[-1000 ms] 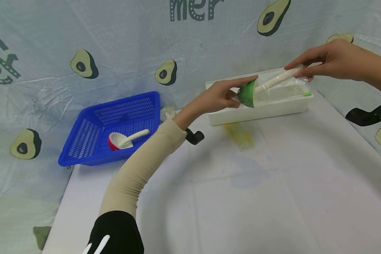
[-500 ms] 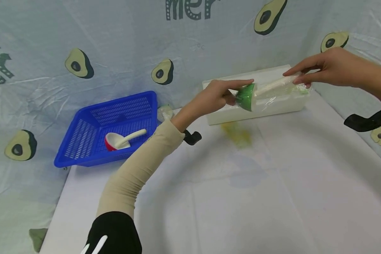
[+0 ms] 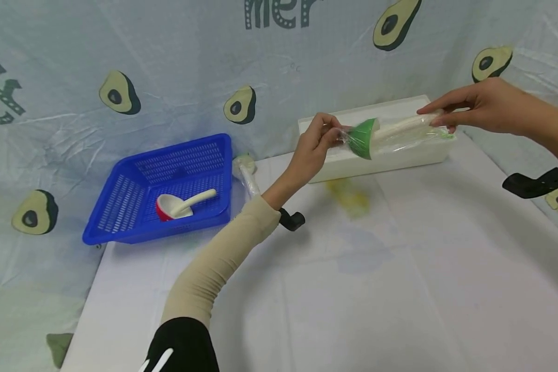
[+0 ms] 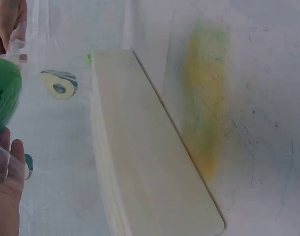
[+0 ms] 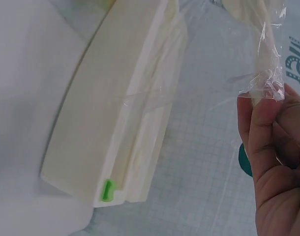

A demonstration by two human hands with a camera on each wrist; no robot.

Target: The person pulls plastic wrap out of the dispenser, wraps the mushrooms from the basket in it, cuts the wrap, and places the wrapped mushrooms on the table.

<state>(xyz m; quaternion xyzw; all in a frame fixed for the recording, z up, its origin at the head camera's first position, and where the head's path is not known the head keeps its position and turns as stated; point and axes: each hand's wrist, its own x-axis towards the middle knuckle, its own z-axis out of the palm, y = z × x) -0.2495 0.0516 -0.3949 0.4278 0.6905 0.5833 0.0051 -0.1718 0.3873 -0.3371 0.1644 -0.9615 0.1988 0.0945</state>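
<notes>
A ladle (image 3: 361, 138) with a green outer bowl and pale handle is held in the air, clear film (image 3: 402, 143) around it. Beside the bowl, my left hand (image 3: 307, 150) pinches gathered film. My right hand (image 3: 488, 106) grips the handle's far end through the film, as the right wrist view also shows with the handle (image 5: 263, 44). Behind and below lies a long white cling film dispenser (image 3: 376, 166); its green slider (image 5: 107, 190) sits at one end. In the left wrist view the green bowl (image 4: 6, 93) is cut off by the frame edge.
A blue plastic basket (image 3: 141, 236) stands at the left, holding a red and white ladle (image 3: 169, 205). Between it and my left forearm lies a film-wrapped item (image 3: 246, 170), partly hidden. An avocado-print sheet (image 3: 176, 67) hangs behind the table (image 3: 353, 310).
My left hand has gone from lying along the bowl with its index finger extended to pinching film beyond the bowl, slightly further left. My right hand is a little lower.
</notes>
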